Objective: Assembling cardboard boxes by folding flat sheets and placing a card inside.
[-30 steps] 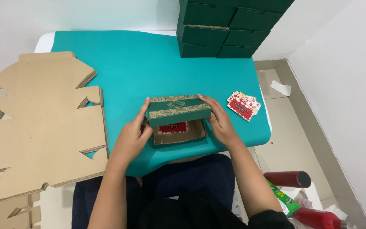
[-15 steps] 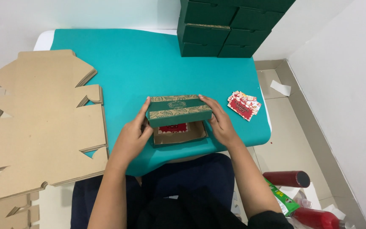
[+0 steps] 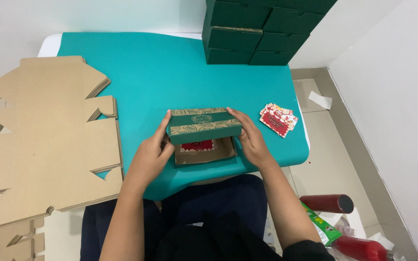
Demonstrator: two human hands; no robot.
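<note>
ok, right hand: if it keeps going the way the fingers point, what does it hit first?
The right hand points up-left across the green lid it grips. Past that, bare teal tabletop; the way looks free, though depth is unclear.

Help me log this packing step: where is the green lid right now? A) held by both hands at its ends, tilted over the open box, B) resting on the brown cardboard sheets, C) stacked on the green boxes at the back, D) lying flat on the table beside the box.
A: the left hand and right hand grip the ends of the lid, raised above the open box.
</note>
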